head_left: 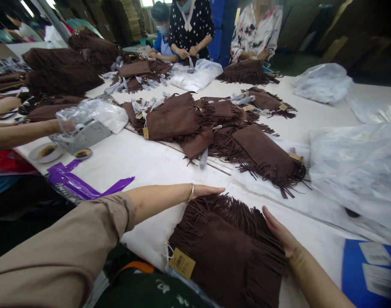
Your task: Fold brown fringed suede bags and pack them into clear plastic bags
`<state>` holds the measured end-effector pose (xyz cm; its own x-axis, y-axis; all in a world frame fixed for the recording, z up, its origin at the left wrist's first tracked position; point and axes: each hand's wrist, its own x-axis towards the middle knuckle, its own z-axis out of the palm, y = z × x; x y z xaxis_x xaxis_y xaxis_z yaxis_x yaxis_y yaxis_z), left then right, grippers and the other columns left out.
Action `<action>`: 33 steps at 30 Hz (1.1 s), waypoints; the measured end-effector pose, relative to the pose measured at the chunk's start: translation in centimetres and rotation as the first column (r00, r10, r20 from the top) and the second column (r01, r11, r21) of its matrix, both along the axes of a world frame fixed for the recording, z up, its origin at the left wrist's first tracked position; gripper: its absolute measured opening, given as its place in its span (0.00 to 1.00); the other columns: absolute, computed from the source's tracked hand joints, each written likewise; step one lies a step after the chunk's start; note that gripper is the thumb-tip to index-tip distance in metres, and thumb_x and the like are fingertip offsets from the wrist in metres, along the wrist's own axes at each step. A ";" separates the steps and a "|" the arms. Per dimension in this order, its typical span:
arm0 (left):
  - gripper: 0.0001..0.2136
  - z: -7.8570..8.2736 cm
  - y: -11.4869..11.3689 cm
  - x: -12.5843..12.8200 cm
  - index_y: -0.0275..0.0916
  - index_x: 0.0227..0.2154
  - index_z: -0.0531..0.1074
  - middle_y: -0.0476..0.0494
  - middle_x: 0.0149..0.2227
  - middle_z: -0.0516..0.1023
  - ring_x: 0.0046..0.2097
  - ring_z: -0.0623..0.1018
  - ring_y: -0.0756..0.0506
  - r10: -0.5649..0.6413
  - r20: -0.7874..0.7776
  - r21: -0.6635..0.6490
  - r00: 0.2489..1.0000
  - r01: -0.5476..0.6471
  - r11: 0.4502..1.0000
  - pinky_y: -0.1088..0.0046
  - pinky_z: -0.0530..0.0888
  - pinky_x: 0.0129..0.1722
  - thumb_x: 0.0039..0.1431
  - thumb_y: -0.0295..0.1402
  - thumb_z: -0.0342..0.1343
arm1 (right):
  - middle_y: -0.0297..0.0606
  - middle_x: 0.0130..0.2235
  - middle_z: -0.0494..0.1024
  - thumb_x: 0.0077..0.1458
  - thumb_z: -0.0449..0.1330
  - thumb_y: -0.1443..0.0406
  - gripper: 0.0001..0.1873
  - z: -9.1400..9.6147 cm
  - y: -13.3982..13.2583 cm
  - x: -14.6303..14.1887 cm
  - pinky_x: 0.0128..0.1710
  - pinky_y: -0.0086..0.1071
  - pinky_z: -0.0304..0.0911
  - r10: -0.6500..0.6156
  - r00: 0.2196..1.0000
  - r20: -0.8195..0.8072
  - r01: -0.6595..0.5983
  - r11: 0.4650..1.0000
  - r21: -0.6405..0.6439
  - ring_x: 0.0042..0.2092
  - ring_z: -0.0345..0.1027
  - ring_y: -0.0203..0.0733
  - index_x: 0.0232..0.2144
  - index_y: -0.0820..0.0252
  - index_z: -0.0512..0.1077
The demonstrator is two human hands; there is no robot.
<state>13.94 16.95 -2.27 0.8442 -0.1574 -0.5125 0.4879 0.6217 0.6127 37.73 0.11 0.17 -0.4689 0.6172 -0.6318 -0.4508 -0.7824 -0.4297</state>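
A dark brown fringed bag lies flat at the table's near edge, its fringe spread along the far and right sides. A tan paper tag hangs by a white string at its left corner. My left hand, with a bracelet at the wrist, is stretched out flat along the far fringe. At the right side, my right hand rests against the fringe with its fingers extended. Neither hand grips anything. The bag's nearest edge runs out of view.
Several brown fringed bags lie heaped across the middle of the white table. Clear plastic bags are piled at right. Purple tape and a tape dispenser sit at left, near another person's arm. Co-workers stand at the far side.
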 end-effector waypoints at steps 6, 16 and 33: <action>0.30 5.1 -2.0 -0.7 0.37 0.45 0.73 0.46 0.46 0.76 0.51 0.72 0.41 -0.204 0.166 0.518 0.965 0.090 0.850 0.66 0.66 0.55 0.51 0.58 0.51 | 0.43 0.56 0.67 0.58 0.50 0.50 0.28 3.2 -1.2 0.6 0.62 0.47 0.44 0.088 0.863 0.498 -0.312 0.867 0.387 0.59 0.56 0.51 0.53 0.60 0.67; 0.27 4.2 -11.9 -7.1 0.39 0.56 0.63 0.39 0.60 0.62 0.64 0.56 0.40 -0.525 0.385 0.922 0.759 -0.287 0.260 0.59 0.46 0.64 0.55 0.43 0.57 | 0.40 0.62 0.56 0.58 0.52 0.54 0.29 1.0 -12.2 -7.6 0.62 0.49 0.42 -0.366 0.454 0.812 -0.804 0.224 0.551 0.64 0.44 0.49 0.60 0.52 0.55; 0.16 11.3 -8.5 3.8 0.36 0.33 0.75 0.40 0.33 0.78 0.38 0.75 0.46 -0.308 0.288 0.894 0.907 -0.370 -0.254 0.68 0.69 0.44 0.64 0.38 0.44 | 0.35 0.60 0.60 0.59 0.51 0.58 0.25 -1.3 -7.0 -8.4 0.60 0.55 0.47 -0.558 0.107 0.823 -0.756 0.492 0.432 0.62 0.50 0.51 0.58 0.46 0.58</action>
